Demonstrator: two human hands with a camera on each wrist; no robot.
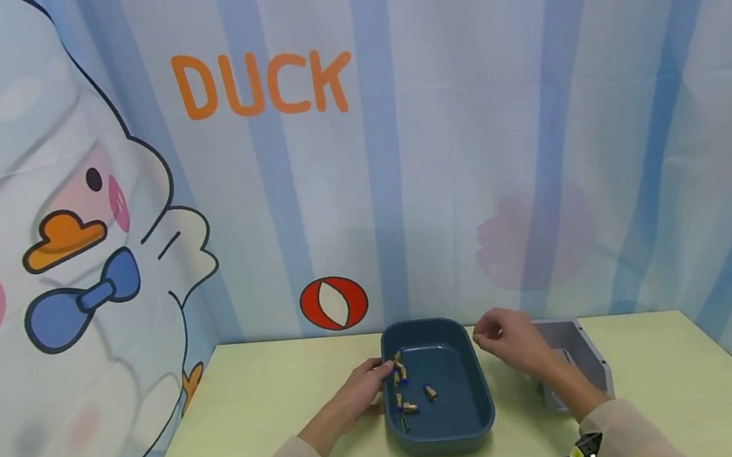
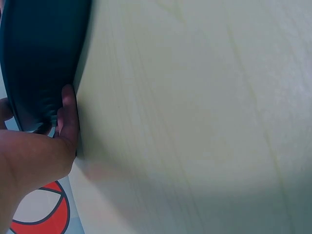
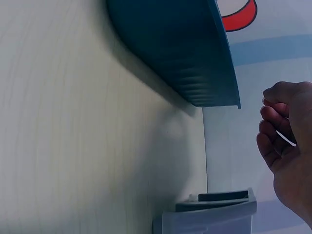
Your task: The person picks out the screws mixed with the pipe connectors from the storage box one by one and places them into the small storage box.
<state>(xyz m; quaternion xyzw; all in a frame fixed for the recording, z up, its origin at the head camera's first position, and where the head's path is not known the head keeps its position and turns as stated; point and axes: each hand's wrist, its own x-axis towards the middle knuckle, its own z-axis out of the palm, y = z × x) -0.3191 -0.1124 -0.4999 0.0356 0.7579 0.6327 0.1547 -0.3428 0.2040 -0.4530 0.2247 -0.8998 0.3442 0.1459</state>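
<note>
A dark blue plastic bin [image 1: 444, 444] sits in the middle of the table, with several small brass push-in fittings with blue ends lying inside. Most are along its left wall; one brass fitting [image 1: 430, 393] lies apart on the floor. My left hand [image 1: 364, 385] grips the bin's left rim, its thumb over the edge and the fingers along the outer wall. In the left wrist view the left hand [image 2: 48, 146] partly hides the bin's end. Just off the bin's right rim, my right hand [image 1: 511, 337] is raised with curled fingers, thumb near the index finger. Nothing shows between them.
A grey bin [image 1: 591, 361] stands at the right, partly hidden behind the right forearm; its contents are mostly hidden. The pale yellow table [image 1: 278, 405] meets a printed curtain [image 1: 335, 209] at its back edge.
</note>
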